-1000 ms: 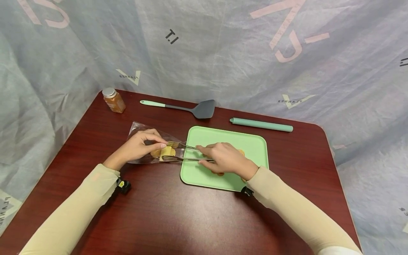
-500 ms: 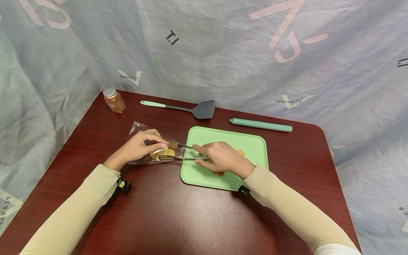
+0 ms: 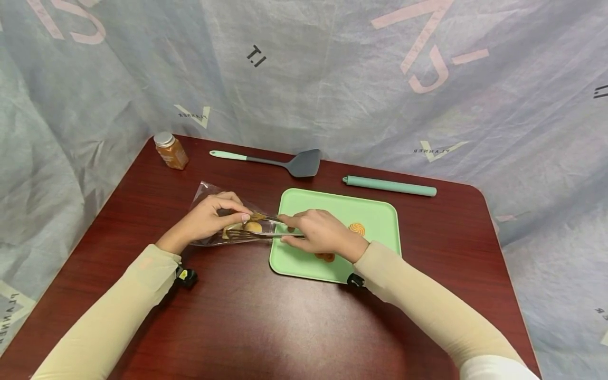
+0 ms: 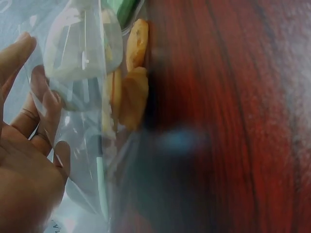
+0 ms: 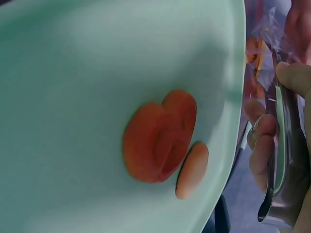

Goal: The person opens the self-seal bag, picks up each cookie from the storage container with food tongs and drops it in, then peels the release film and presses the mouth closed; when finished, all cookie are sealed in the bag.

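My left hand (image 3: pixel 209 215) pinches the edge of a clear plastic bag (image 3: pixel 203 194) lying left of the tray. Several golden-brown cookies (image 4: pixel 133 97) are inside the bag. My right hand (image 3: pixel 325 232) grips metal tongs (image 5: pixel 291 160), whose spread arms reach left over the tray's edge. Their fork-like tips are inside the bag around the cookies; whether they touch any cannot be told. Under my right hand lies the light green tray (image 3: pixel 304 200). It bears an orange-and-white swirl cookie (image 3: pixel 357 229) and some brown cookies (image 3: pixel 325 257), partly hidden by the hand.
A grey spatula with a mint handle (image 3: pixel 304 162) lies behind the tray. At the back right is a green cylindrical stick (image 3: pixel 389 186). A silver-lidded jar of orange-brown contents (image 3: pixel 172 152) stands at the back left corner. Grey cloth (image 3: pixel 294 79) hangs behind the table.
My right hand has shifted left, pushing the tongs deeper into the bag. More of the swirl cookie on the tray is uncovered. The left hand has stayed nearly in place.
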